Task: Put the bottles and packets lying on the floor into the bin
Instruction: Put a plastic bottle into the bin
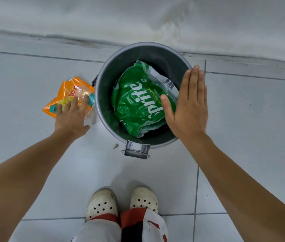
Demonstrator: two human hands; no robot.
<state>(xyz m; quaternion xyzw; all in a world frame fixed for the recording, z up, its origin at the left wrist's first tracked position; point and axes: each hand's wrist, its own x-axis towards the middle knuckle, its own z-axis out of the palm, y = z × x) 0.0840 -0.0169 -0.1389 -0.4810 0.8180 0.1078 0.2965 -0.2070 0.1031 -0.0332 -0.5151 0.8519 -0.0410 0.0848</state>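
From the head camera, you looked straight down at a round grey bin on the tiled floor, just beyond your white clogs. A crumpled green packet lay inside the bin. Your right hand hovered flat over the bin's right rim, fingers straight and pressed together, holding nothing. Your left hand reached down beside the bin, fingers spread over a clear bottle lying on an orange packet on the floor.
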